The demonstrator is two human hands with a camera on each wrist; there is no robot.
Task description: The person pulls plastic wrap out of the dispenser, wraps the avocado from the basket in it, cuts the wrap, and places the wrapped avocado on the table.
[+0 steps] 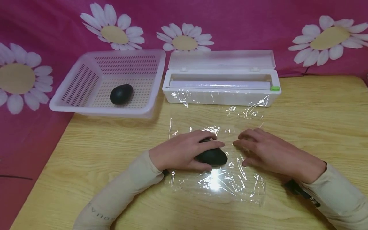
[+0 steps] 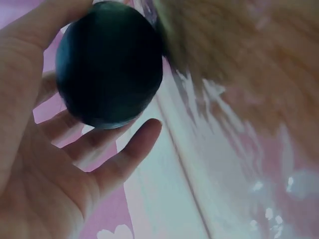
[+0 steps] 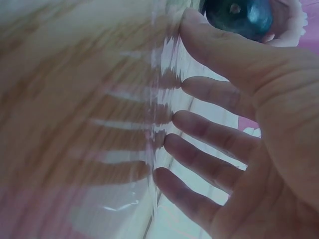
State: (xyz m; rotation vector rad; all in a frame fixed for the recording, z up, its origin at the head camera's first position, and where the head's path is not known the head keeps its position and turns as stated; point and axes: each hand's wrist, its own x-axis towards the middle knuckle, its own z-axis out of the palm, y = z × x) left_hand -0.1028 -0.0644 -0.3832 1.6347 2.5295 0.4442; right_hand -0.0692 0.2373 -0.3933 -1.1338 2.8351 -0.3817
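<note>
Our left hand [image 1: 179, 150] grips a smooth dark ovoid [image 1: 213, 157]; our loosely spread right hand [image 1: 268, 151] touches crinkly clear film [image 1: 218, 186].

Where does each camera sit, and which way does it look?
Head view: worn on the head, looking forward and down at the table, clear film, basket and white box; left hand, right hand and sleeves show.
Left wrist view: sits there, looking at a dark oval thing; the left hand shows, holding it.
Right wrist view: sits there, looking at the clear film; the right hand shows, and part of the left.
Shared: both wrist views show that dark oval thing.
</note>
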